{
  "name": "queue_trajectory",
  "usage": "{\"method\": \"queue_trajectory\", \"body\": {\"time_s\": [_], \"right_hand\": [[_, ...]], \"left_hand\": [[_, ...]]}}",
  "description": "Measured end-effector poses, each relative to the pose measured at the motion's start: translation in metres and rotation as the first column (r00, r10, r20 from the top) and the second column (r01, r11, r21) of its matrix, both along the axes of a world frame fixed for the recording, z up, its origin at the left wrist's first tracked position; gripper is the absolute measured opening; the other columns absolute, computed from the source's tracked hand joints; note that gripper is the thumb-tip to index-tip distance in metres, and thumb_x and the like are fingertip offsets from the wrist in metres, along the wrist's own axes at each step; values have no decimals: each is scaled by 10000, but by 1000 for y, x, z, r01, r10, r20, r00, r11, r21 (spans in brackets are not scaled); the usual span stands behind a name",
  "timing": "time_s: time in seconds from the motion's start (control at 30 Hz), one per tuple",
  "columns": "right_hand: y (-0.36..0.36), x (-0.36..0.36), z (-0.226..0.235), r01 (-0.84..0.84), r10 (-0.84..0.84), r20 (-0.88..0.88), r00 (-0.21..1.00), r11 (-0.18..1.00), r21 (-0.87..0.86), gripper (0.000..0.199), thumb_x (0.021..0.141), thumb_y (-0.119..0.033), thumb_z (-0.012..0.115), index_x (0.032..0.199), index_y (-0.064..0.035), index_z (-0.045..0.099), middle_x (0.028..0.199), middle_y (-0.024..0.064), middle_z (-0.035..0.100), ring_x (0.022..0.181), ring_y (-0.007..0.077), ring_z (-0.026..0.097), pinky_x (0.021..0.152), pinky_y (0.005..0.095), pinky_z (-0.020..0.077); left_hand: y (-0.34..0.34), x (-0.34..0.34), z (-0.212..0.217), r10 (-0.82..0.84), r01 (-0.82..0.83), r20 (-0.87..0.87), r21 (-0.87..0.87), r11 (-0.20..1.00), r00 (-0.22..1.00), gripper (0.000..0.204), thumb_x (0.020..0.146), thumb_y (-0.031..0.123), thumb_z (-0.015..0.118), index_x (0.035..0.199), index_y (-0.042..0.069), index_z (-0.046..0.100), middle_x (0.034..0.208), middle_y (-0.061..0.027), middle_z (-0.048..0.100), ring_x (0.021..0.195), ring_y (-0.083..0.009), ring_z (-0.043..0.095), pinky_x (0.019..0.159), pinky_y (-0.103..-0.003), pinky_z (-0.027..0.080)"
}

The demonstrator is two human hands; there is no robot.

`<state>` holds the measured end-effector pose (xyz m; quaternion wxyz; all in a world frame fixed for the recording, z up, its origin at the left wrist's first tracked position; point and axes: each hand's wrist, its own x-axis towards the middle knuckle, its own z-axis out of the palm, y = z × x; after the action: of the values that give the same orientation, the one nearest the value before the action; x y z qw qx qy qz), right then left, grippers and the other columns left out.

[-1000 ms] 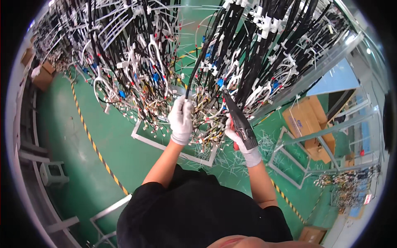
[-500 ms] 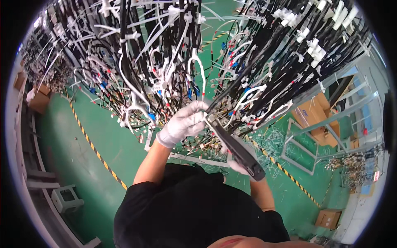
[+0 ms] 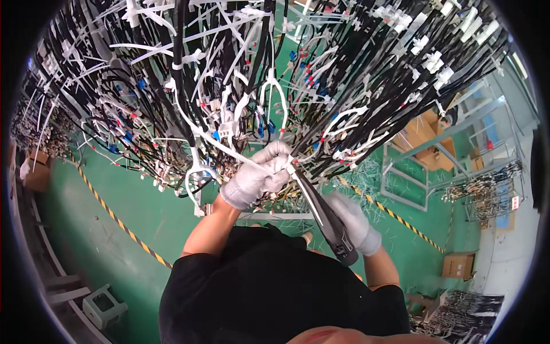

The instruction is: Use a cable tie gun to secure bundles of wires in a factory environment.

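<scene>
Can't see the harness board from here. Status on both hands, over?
Left hand gripping white cable tie on the wire bundle. Right hand holding black tie gun, nose at tie. Hanging wires crowd around.

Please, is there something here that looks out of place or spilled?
Yes. Many short white cut-off strips lie scattered on the green floor under the hanging wire bundles, beside the yellow-black line. They look like litter. The left hand and right hand with the black tool look normal.
</scene>
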<state>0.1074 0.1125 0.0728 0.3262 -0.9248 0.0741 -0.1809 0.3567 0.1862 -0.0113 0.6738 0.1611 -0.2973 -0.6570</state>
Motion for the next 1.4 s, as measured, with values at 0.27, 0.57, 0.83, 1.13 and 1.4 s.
{"method": "queue_trajectory", "body": {"time_s": [0.27,0.57,0.83,1.13,1.4], "right_hand": [[31,-9,-29,187,-187,53,981,982,8,194,762,-35,709,926,-11,608,723,122,584,582,328,603,523,395,471],[26,-22,-28,327,-344,60,937,806,-493,248,718,-168,700,911,-54,594,758,109,557,615,287,590,521,380,481],[16,-34,-32,514,-547,140,826,625,-587,456,684,-131,708,1115,-57,578,997,149,578,871,350,598,750,433,503],[-15,-5,-20,421,-473,52,880,824,379,382,836,-123,758,1167,-9,603,962,22,634,818,125,612,747,281,512],[-44,9,-42,403,-631,72,773,575,712,396,827,-33,752,1194,-40,602,998,0,631,904,87,591,820,259,495]], "left_hand": [[0,3,12,-109,110,-8,38,993,994,250,1005,275,584,1166,91,531,663,4,455,481,-51,314,408,-216,208],[-8,-42,43,204,-202,708,-88,975,676,530,759,116,840,1204,49,560,845,10,618,720,-78,576,684,-241,501],[-29,-44,5,185,-261,592,44,964,785,348,824,6,755,1135,31,601,875,2,640,706,-68,610,651,-242,520],[-59,-81,-19,480,62,870,-476,877,-113,271,846,237,641,1029,41,679,1069,-143,653,1016,-325,631,789,-429,549],[-197,-22,-34,547,-677,819,-304,670,174,584,821,200,773,1335,48,540,1240,-155,644,1077,-272,652,918,-359,524]]}}
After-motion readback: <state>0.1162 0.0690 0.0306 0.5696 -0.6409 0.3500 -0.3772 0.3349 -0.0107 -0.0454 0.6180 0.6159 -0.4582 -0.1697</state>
